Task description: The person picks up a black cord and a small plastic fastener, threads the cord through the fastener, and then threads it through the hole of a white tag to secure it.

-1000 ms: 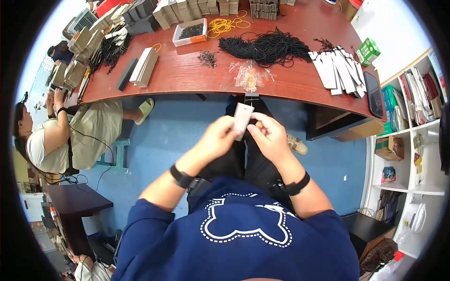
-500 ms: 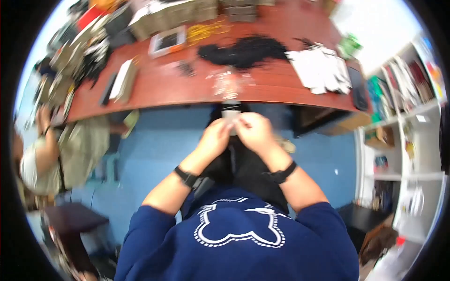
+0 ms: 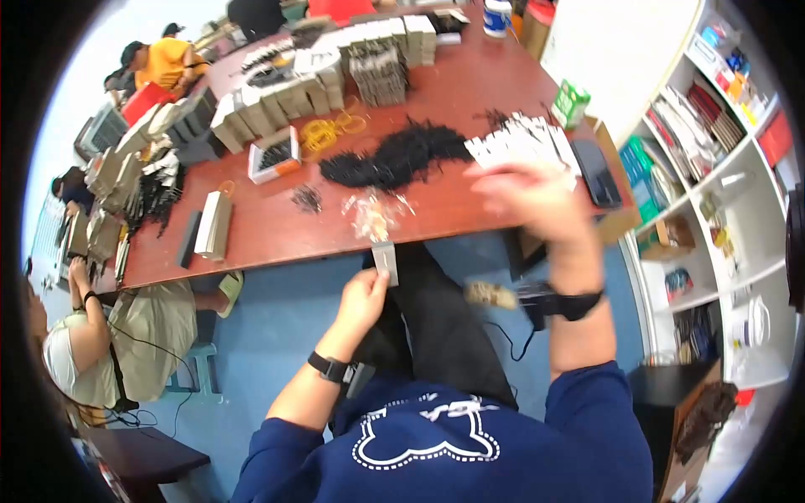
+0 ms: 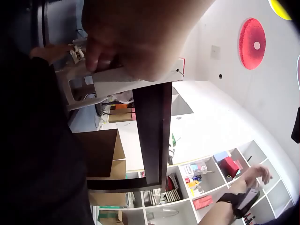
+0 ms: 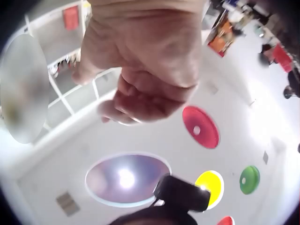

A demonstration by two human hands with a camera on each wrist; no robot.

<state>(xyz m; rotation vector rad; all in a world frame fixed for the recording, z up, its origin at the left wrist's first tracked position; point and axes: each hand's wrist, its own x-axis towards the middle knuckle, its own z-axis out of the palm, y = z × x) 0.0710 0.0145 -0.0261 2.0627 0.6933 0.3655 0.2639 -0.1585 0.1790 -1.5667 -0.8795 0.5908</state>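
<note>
My left hand (image 3: pixel 365 300) pinches a small light-grey card (image 3: pixel 385 267) by its lower part, just off the table's front edge. In the left wrist view, the fingers of that hand (image 4: pixel 136 42) cover part of the pale card (image 4: pixel 110 83). Blurred in the head view, my right hand (image 3: pixel 537 201) is raised in front of a spread of white tags (image 3: pixel 520 144); whether it touches them cannot be told. The right wrist view has this hand (image 5: pixel 140 61) with loosely bent fingers, thumb apart, and nothing visible in it.
On the red-brown table (image 3: pixel 285 226) lie black cords (image 3: pixel 394 159), clear plastic scraps (image 3: pixel 371 216), yellow bands (image 3: pixel 329 132), a small box (image 3: pixel 274 157), card stacks (image 3: pixel 215 226) and a phone (image 3: pixel 596 173). Shelves (image 3: pixel 700 243) stand at the right; another person (image 3: pixel 92 335) sits at the left.
My right hand has left the card and moved up to the right, toward the white tags. My left hand keeps holding the card. The head view has shifted, showing more of the table's far side.
</note>
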